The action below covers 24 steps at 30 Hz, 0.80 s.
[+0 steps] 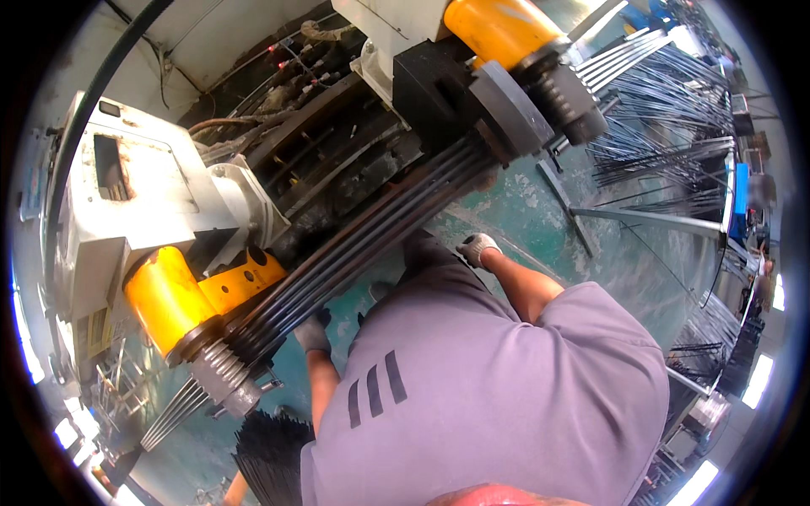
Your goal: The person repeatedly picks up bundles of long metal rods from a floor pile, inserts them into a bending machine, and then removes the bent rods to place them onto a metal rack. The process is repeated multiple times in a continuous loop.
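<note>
Yellow cylinders [160, 299] apparently clamp the rods [371, 223] steady — our left hand [313, 334] near them, right hand [477, 249] apart (we can't tell either grip).

Head-worn fisheye view, facing steeply down, grey shirt [498, 379] close below, machine [346, 169] just beyond

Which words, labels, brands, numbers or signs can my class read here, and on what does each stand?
None can be read.
Mauve-grey shirt: three dark stripes, no lettering visible.
White machine housing: yellowish patch low down, too small and blurred to tell whether it bears text.
</note>
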{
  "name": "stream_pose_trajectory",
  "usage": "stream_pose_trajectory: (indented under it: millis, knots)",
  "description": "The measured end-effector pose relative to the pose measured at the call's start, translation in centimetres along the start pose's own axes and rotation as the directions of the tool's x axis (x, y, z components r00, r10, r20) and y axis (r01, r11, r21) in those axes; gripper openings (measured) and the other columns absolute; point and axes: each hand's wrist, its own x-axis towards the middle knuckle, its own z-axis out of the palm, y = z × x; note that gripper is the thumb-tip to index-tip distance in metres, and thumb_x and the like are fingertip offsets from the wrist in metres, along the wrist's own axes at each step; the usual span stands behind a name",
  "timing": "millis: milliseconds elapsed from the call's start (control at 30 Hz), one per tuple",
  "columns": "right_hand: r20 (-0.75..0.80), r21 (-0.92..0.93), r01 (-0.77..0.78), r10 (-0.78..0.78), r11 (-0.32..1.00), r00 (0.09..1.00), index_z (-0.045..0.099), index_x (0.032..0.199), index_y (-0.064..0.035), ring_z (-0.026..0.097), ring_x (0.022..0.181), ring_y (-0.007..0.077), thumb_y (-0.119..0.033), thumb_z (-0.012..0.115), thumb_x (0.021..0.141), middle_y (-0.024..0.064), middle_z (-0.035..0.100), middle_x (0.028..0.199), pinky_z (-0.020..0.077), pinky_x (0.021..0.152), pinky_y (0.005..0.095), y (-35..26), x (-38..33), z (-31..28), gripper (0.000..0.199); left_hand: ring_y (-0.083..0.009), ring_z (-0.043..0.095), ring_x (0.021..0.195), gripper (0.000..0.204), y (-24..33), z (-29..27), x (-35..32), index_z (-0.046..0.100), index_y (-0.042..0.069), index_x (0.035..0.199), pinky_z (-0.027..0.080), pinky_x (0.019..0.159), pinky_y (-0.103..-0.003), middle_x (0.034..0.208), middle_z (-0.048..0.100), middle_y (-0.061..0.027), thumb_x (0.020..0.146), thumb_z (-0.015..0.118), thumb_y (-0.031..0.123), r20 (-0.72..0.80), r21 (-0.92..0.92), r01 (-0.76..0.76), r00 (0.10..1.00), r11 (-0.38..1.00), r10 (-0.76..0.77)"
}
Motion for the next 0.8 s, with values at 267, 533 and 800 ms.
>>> stream_pose_trajectory:
  millis: [267,533,800]
  knots:
    - [-0.256,0.392,0.162,-0.062,0.906,0.965,0.079,0.102,-0.0007,0.067,0.068,0.0164,-0.035,0.072,0.102,0.0055,0.073,0.078,0.0552,0.068,0.0357,-2.4,-9.6,1.7,0.035,-0.0277,0.076,0.082,0.032,-4.5,-5.8,-2.2,0.068,-0.001,0.128,0.063,0.071,-0.042,0.106,0.077,-0.0170,0.105,0.071,0.020,0.075,0.034,0.104,0.991,0.994,-0.106]
    - [-0.527,0.763,0.632,-0.434,0.137,0.730,0.072,0.136,-0.0019,0.072,0.095,0.0169,-0.047,0.077,0.104,0.0085,0.080,0.111,0.0573,0.087,0.0361,-17.1,-21.7,-3.0,0.055,-0.0312,0.070,0.090,0.018,-5.8,-12.9,-3.3,0.066,0.005,0.114,0.057,0.077,-0.046,0.100,0.070,-0.0145,0.101,0.066,0.016,0.504,-0.453,0.306,0.863,0.837,-0.043]
    - [-0.365,0.877,0.122,-0.481,-0.464,0.797,0.066,0.129,-0.0034,0.074,0.095,0.0304,-0.031,0.068,0.112,0.0109,0.074,0.111,0.0657,0.090,0.0508,-28.2,-22.2,-5.4,0.032,-0.0288,0.064,0.121,0.023,-4.3,-24.5,5.0,0.069,0.012,0.121,0.047,0.108,-0.044,0.124,0.069,-0.0097,0.104,0.057,0.023,0.575,-0.812,0.549,0.811,-0.199,-0.109]
